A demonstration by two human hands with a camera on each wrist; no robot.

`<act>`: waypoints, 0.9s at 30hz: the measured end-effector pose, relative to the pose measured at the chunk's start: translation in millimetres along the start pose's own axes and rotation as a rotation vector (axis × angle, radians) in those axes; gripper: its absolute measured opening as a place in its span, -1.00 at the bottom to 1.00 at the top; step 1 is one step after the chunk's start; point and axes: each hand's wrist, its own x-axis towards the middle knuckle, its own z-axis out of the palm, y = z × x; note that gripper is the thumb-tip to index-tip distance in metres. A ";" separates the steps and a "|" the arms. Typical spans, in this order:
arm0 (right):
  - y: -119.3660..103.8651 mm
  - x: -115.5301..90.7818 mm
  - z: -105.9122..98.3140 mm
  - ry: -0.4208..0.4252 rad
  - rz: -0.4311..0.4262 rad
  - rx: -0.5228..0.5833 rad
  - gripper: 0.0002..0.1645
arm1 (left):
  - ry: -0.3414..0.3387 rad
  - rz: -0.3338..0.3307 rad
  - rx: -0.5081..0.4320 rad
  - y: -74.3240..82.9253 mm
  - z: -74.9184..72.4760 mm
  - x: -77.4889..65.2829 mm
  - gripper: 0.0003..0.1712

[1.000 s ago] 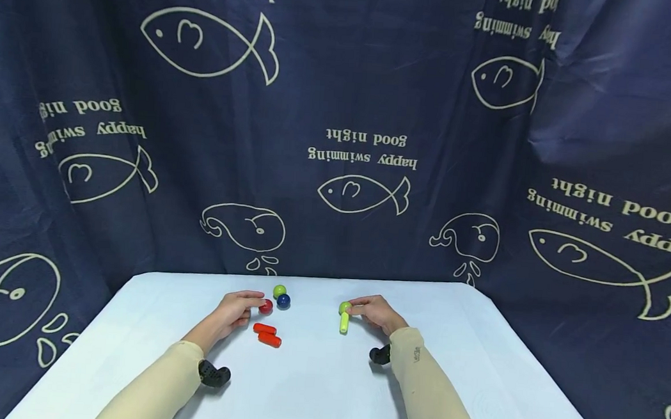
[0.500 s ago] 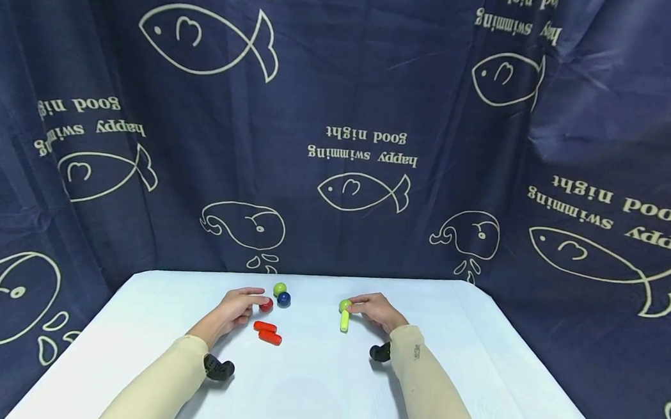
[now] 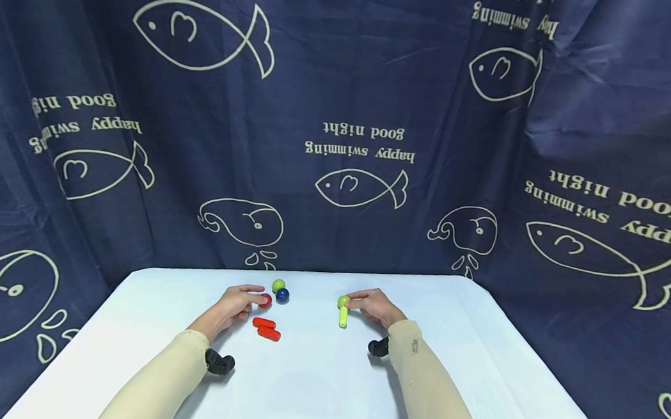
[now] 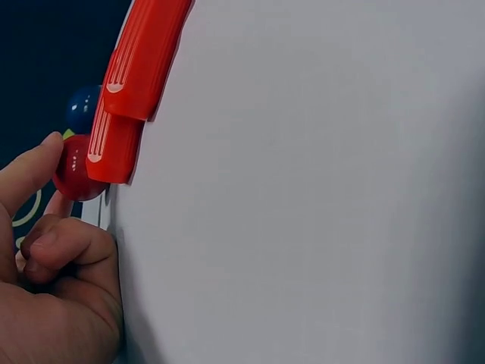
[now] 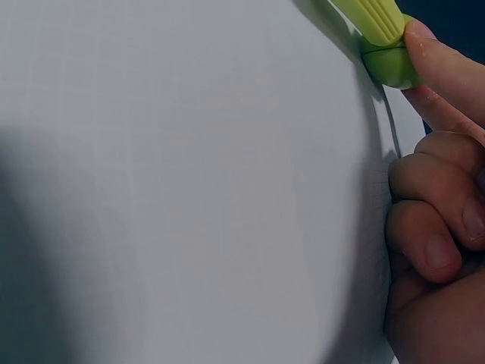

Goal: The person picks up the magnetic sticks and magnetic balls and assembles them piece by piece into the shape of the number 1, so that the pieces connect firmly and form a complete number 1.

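Observation:
On the left of the table, my left hand (image 3: pixel 231 307) pinches a glossy red ball (image 4: pixel 79 171) between thumb and index finger. A dark blue ball (image 3: pixel 282 295) and a green ball (image 3: pixel 278 285) sit just beyond it. Two ridged red cylinders (image 3: pixel 269 333) lie side by side nearer me. To the right, my right hand (image 3: pixel 377 305) pinches another green ball (image 5: pixel 391 67) with thumb and index finger, its other fingers curled in. A ridged yellow-green cylinder (image 3: pixel 343 317) lies against the near side of that ball in the head view.
A white-covered table (image 3: pixel 307 387) stretches out before me. Its far edge meets a dark blue curtain (image 3: pixel 357 236) printed with fish, whales and upside-down lettering. Black wrist-worn devices (image 3: pixel 219 362) jut inward from both sleeves.
The head view has tipped slightly downward, so everything sits a little higher in it. Both hands keep their holds, and the balls and cylinders stay where they were.

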 end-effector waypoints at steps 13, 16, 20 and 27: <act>1.3 5.4 -0.9 -0.016 0.013 0.006 -0.51 | 0.003 -0.013 0.024 -2.2 -2.1 2.9 -0.38; -0.1 3.3 -1.4 -0.015 0.009 0.009 -0.52 | 0.018 -0.021 0.039 -0.7 -0.5 3.0 -0.41; -0.5 1.3 -1.6 -0.014 -0.007 0.011 -0.52 | 0.026 -0.026 0.060 0.9 1.0 3.8 -0.43; 2.5 4.8 -1.1 -0.018 0.002 0.025 -0.50 | 0.033 -0.041 0.076 -0.2 2.2 3.7 -0.46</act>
